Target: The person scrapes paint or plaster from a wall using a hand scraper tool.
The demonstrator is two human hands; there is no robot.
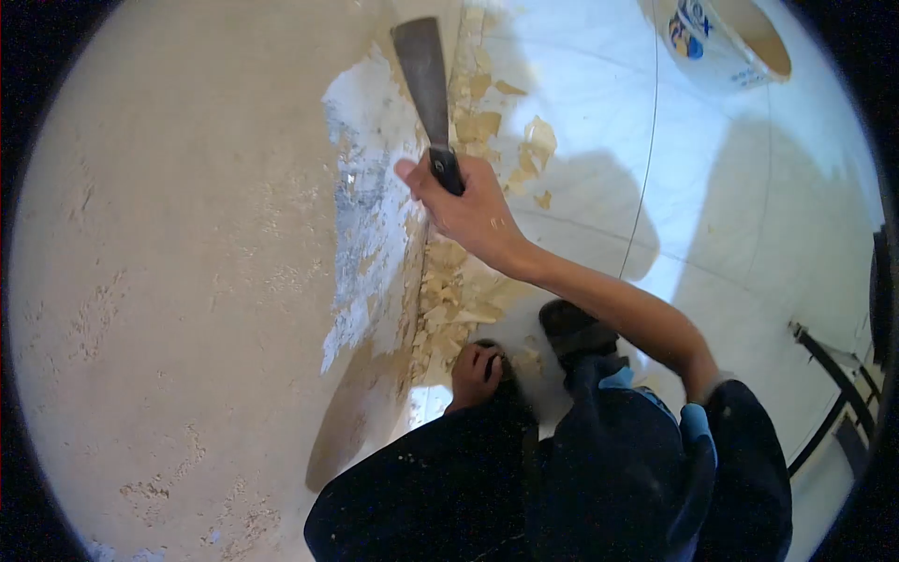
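Note:
My right hand (476, 208) is closed around the black handle of a scraper (426, 82). Its wide, dull metal blade points up and away, in front of a beige wall (206, 234). Behind the hand, a bare patch (361, 206) shows white and grey where the beige coating has come off. Low down beside my black footwear (506, 370) is my left hand (473, 377), fingers bent together near something dark. What it grips, if anything, I cannot tell. Peeled beige flakes (445, 300) lie along the foot of the wall.
A white bucket (716, 51) with printed lettering stands at the upper right on pale floor tiles (599, 103). Loose flakes (536, 148) are scattered over the tiles. At the right edge is a black metal frame (843, 389). My knees fill the bottom.

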